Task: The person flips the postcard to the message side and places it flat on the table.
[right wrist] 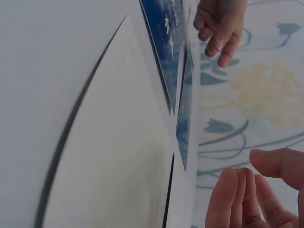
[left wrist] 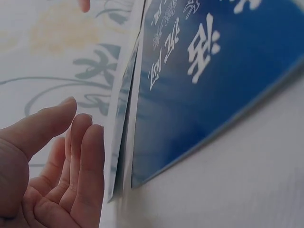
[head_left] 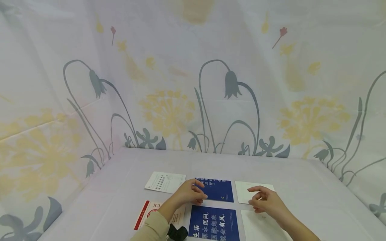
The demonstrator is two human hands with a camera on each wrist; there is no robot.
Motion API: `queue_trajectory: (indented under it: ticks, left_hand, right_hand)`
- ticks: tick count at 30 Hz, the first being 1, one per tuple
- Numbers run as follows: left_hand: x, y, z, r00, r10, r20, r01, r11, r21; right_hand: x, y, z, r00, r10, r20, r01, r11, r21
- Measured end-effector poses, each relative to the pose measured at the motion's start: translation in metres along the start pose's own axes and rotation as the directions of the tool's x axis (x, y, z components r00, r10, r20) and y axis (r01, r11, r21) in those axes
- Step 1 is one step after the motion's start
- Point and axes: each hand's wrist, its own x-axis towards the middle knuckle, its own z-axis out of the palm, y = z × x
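My left hand hovers over the left part of the upper blue card, its fingers loosely bent and holding nothing. Nearer me lies a second blue card with large white writing. To the right, my right hand is above a pale card, thumb and fingers apart around nothing. Below that card is another pale one, partly covered by the right forearm. In the left wrist view, the fingers are beside the blue cards, with a gap. The right wrist view shows the other fingers off the pale card.
At the left lie a white card with dark print and a red-edged card, the latter partly behind the left forearm. All rest on a white-covered table. A flower-printed cloth hangs at the back and sides.
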Motion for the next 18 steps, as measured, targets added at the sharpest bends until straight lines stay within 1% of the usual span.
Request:
queue_trajectory:
  ticks: [12,15,18]
  left_hand:
    - [0.006,-0.004,-0.015,0.998,0.011,-0.057,-0.007,0.997,0.076]
    - [0.009,-0.005,-0.018,0.998,0.014,-0.068,-0.009,0.997,0.079]
    - [0.012,-0.006,-0.021,0.998,0.014,-0.065,-0.010,0.998,0.064]
  right_hand:
    - [0.020,-0.003,0.021,0.998,-0.009,-0.063,0.011,0.999,0.031]
    - [0.026,-0.003,0.026,0.997,0.001,-0.079,0.004,0.999,0.053]
    - [0.031,-0.004,0.029,0.997,0.001,-0.078,0.005,0.997,0.077]
